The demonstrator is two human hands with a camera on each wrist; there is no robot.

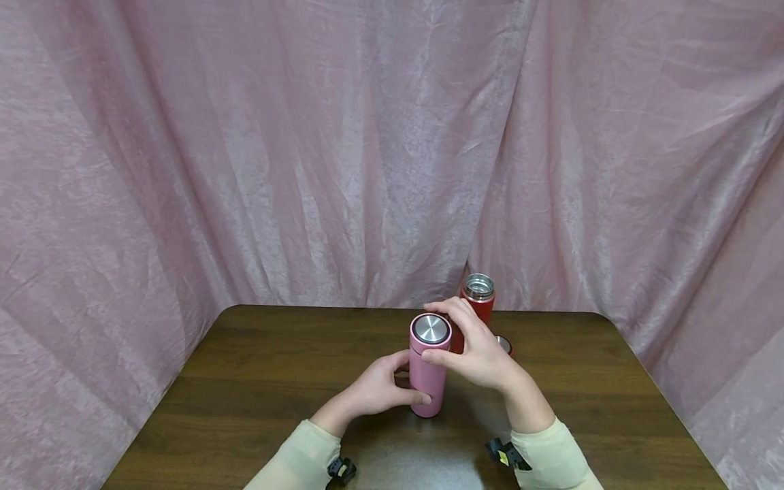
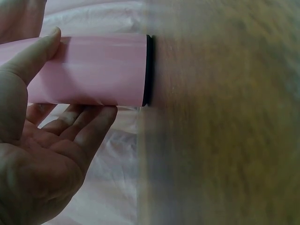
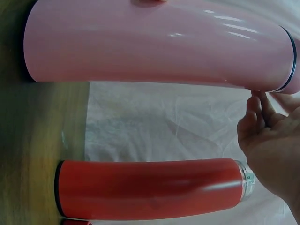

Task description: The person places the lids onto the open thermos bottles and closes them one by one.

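A pink thermos [image 1: 427, 381] with a silver-topped lid [image 1: 431, 329] is upright in front of me, its dark base at or just above the wooden table [image 1: 294, 347]. My left hand [image 1: 382, 388] grips its lower body, thumb in front and fingers behind, as the left wrist view also shows. Up at the lid, my right hand [image 1: 474, 347] holds on with the thumb on the near side and fingers round the far side. The right wrist view shows a thin dark ring where lid and body meet; most of the lid is out of frame there.
Behind my right hand stands a red thermos [image 1: 480, 297] without a lid, its steel mouth bare. A small red lid with a silver top [image 1: 505, 345] lies beside it, partly hidden. Pink curtains [image 1: 367, 150] hang behind the table's far edge.
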